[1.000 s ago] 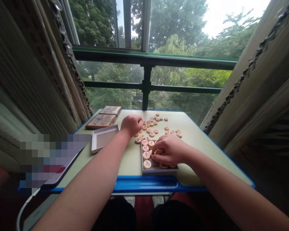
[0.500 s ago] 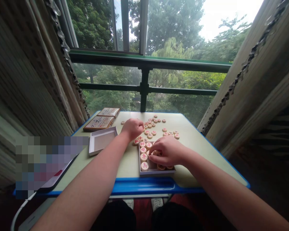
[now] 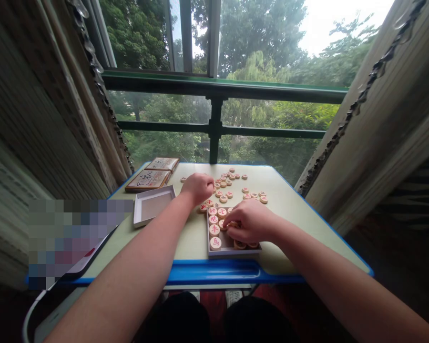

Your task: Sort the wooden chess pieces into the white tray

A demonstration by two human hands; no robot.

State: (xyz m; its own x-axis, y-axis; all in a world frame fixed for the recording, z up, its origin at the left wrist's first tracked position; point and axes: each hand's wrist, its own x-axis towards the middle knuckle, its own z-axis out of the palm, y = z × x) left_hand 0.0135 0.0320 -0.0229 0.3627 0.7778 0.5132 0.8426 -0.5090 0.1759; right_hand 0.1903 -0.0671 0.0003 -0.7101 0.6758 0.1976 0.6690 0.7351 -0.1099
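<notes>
My left hand [image 3: 199, 186] is curled closed at the left edge of the scattered Chinese chess pieces [image 3: 223, 183]; whatever its fingers hold is hidden. My right hand [image 3: 252, 220] reaches over a shallow open box [image 3: 236, 252], thumb and fingers bent and apart. Its fingertips are at a round piece [image 3: 221, 224] in the box's second column. Down the box's left side runs a column of red-lettered pieces [image 3: 214, 230], lying flat and face up. More pieces lie partly hidden beneath my right hand.
An empty box lid [image 3: 153, 206] lies left of my left forearm. Behind it rests a folded patterned board [image 3: 152, 175]. A blurred flat item [image 3: 82, 243] is at the table's left edge. The table [image 3: 293, 224] has a blue rim and stands against a railed window.
My right thumb and fingers have drawn slightly back from the piece in the second column, which stays in the box. My left hand remains closed by the loose pieces. The view has shifted slightly.
</notes>
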